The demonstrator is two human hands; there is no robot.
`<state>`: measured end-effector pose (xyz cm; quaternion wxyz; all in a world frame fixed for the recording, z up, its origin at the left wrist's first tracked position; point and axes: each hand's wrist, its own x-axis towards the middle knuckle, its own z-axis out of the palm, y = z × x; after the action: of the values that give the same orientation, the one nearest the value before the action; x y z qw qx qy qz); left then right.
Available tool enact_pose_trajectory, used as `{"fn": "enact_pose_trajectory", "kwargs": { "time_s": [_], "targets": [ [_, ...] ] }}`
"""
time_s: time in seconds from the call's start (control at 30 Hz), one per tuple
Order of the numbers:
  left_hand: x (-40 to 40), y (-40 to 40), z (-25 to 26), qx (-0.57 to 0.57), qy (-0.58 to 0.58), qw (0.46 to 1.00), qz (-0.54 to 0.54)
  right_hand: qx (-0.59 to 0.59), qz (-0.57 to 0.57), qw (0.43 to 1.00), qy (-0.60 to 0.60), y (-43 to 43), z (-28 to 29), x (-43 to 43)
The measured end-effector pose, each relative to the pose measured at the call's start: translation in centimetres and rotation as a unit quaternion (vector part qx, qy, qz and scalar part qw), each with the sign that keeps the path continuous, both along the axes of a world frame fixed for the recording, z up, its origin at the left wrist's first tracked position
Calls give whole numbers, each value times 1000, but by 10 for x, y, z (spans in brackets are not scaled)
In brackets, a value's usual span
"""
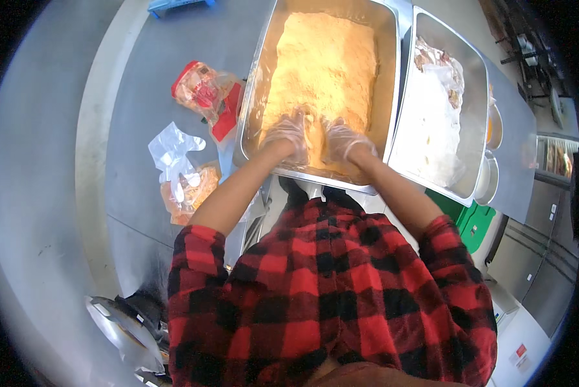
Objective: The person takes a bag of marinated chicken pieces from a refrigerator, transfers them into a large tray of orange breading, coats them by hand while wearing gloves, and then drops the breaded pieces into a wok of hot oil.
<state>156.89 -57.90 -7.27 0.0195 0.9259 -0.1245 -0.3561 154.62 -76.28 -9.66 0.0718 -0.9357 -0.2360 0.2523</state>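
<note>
A deep stainless steel pan (397,96) lies before me, holding a thick slab of orange-yellow dough-like mixture (326,63). Both hands wear clear plastic gloves and press into the near part of this mass. My left hand (289,133) is at its left side, fingertips sunk in the mixture. Opposite it, my right hand (343,138) rests in the mass with the fingers partly hidden. A groove of mixture shows between them. How far the fingers are closed is not visible.
At the right stands a second steel pan (480,121) with whitish contents under plastic film (434,116). Small metal bowls (487,179) sit beyond it. Left on the steel table (139,96) lie a red-and-clear food bag (205,92), a clear plastic glove (173,147) and a bag of orange food (202,188).
</note>
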Motion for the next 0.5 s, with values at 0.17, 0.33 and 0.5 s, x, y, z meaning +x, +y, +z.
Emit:
{"fn": "enact_pose_trajectory", "kwargs": {
  "time_s": [0.17,0.33,0.5],
  "targets": [
    [15,-7,34,-320,70,923,203,204,-271,936,94,6,13,10],
    [12,27,29,-349,-38,914,204,196,-305,927,96,-12,61,9],
    [16,42,52,-250,-85,951,163,140,-243,954,109,-31,92,25]
  ]
}}
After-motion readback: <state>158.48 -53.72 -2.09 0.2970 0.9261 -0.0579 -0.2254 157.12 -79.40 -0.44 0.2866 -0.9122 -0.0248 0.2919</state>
